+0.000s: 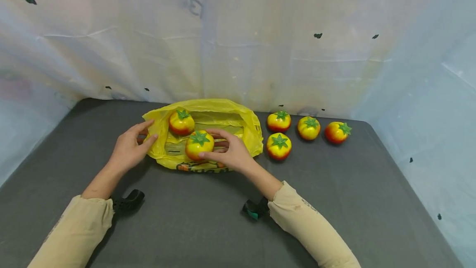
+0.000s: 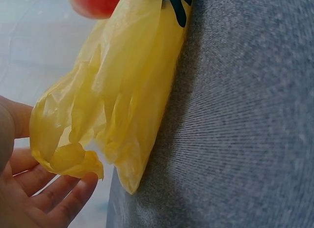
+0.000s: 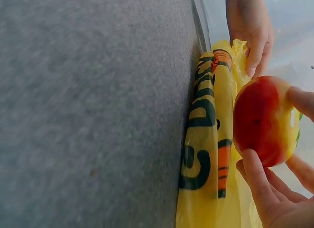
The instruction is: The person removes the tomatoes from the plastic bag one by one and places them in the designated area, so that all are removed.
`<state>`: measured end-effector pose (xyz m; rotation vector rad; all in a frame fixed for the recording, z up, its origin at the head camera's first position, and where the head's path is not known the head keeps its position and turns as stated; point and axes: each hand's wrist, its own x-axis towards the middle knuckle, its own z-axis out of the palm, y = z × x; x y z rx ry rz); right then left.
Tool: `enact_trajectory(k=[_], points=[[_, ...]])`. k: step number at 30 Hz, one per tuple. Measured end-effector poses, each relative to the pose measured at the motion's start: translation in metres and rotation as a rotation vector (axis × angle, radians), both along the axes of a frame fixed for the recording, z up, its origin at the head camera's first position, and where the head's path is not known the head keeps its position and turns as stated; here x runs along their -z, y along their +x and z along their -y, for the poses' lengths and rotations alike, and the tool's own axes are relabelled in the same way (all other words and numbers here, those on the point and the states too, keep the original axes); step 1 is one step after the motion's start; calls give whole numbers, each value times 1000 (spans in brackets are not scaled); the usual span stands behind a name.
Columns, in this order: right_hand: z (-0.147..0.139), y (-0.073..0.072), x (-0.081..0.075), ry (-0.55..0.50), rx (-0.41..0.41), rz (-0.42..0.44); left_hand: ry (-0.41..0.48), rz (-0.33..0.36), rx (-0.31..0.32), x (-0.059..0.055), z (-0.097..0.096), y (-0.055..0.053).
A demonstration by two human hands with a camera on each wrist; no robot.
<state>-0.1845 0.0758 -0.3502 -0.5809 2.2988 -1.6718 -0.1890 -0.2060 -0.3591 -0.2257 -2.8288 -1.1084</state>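
Observation:
A yellow plastic bag [image 1: 255, 135] lies with its mouth spread wide on the table. My left hand [image 1: 130, 146] holds the bag's left edge, its thumb and fingers on either side of the film in the left wrist view. One red-yellow tomato [image 1: 181, 123] with a green leafy top sits inside the bag's left part. Over the bag's front middle, my right hand [image 1: 232, 151] grips another tomato [image 1: 198, 147] between thumb and fingers. The right wrist view shows that tomato's red underside [image 3: 260, 122] beside the bag's printed front [image 3: 201, 120].
Right of the bag stand several more tomatoes, among them a near one [image 1: 279, 147] and a far-right one [image 1: 336, 132]. The dark grey table [image 1: 193, 226] meets pale plastic sheeting [image 1: 245, 36] at the back and sides.

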Motion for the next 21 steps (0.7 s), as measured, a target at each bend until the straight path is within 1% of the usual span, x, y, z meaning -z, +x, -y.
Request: enact_trajectory(k=[7,11,14,17,21], points=[[-9,4,-2,14,2,-14,-8,-16,6,-2,1,-1],[-14,7,-5,16,11,4,-8,-26,13,-2,0,-1],[-20,10,-7,14,15,11,-9,-23,11,-2,0,-1],[-26,12,-9,10,15,-1,-11,-16,8,-2,0,-1],[-33,13,-9,26,25,-3,-14,-11,7,-2,-1,-1]])
